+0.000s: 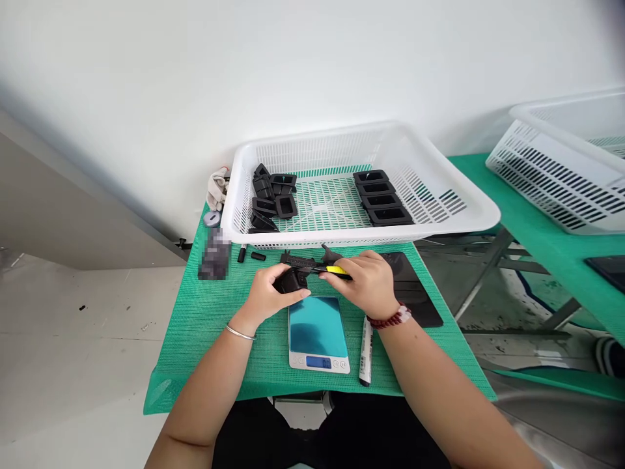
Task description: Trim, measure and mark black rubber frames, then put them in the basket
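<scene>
My left hand [273, 293] is closed round a black plastic part [291, 280], a hollow rectangular piece, held above the far end of a digital scale [319, 361]. My right hand [366, 280] grips a yellow-and-black utility knife [336, 270]. Its thin front end points left and lies against the upper edge of the part; the exact contact is too small to make out. The scale has a shiny blue plate, and its display seems to read zero. A white marker [366, 355] with a dark cap lies right of the scale, below my right wrist.
Behind my hands a white basket [361, 236] holds black parts: a loose pile [263, 189] left, a neat row [383, 198] right. A dark flat panel [415, 293] lies right. A glove [217, 189], tape roll [211, 219] and small black pieces [258, 256] are left. Another basket [561, 163] stands far right.
</scene>
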A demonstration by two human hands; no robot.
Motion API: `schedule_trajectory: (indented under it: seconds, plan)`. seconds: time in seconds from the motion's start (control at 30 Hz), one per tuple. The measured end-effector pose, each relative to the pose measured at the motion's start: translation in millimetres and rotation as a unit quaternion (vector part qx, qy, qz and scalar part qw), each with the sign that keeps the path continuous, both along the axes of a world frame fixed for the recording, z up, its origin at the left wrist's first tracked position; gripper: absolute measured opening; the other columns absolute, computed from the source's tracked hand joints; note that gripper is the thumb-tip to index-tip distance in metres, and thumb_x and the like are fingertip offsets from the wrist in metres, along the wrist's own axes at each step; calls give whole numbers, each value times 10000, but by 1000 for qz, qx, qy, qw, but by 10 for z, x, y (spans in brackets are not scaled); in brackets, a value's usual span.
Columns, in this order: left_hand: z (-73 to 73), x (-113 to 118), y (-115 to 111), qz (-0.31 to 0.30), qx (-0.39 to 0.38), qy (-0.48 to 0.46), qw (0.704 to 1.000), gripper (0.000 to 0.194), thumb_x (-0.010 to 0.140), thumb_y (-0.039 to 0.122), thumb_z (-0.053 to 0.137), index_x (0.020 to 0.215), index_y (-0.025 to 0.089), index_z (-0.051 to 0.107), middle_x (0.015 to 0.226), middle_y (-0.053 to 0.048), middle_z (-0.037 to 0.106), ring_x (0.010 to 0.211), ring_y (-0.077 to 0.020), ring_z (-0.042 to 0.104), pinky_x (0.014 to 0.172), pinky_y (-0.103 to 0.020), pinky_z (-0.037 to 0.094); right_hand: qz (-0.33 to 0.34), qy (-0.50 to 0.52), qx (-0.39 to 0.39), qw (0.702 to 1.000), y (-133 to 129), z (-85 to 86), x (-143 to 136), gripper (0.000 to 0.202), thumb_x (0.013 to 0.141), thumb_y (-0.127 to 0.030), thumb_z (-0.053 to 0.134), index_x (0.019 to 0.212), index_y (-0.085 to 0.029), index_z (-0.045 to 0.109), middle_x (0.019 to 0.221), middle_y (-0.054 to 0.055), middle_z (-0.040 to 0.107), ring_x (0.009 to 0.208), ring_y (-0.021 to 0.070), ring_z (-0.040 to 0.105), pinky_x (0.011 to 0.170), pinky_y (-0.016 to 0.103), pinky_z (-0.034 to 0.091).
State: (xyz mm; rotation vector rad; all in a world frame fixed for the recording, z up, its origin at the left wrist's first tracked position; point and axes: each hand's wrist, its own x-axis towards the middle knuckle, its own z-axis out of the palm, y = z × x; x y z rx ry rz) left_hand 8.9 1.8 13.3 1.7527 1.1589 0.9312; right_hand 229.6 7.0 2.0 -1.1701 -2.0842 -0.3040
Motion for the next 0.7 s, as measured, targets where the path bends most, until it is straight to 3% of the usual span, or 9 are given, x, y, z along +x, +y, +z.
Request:
schedule_trajectory:
  seconds: [0.13, 0.27, 0.53, 0.7]
  plan:
    - [-27, -8, 19, -3, -23, -26, 999, 345, 630, 413, 767, 820, 153, 644, 697, -8, 589, 651, -142, 514, 564, -240, 390, 28, 0, -5, 1000, 5, -10, -4, 400, 848, -477, 581, 601, -163, 570, 453, -25, 527, 434, 88, 442, 554, 271, 290]
    - [-33, -10, 27, -2, -34, -28, 999, 338, 629, 410, 768, 809, 153, 645, 684, -3, 572, 647, -139, 505, 552, -232, 381, 12, -1, -4, 1000, 12, -10, -3, 408, 862, -478, 561, 596, -168, 565, 446, -25, 520, 429, 89, 425, 553, 272, 279]
    - [-56, 8, 31, 10, -17, -8, 1000, 335, 637, 417, 760, 804, 149, 647, 675, -3, 578, 639, -139, 510, 549, -234, 382, -13, -1, -33, 999, 21, -7, -7, 441, 875, -501, 525, 583, -173, 559, 436, -18, 511, 426, 94, 409, 573, 276, 287]
    - [-69, 32, 29, 8, 12, 2, 1000, 344, 653, 425, 747, 834, 151, 644, 698, -13, 610, 653, -149, 532, 572, -247, 404, 20, -5, -67, 998, 24, -17, -17, 449, 869, -523, 520, 590, -174, 572, 457, -5, 542, 449, 105, 467, 586, 282, 303]
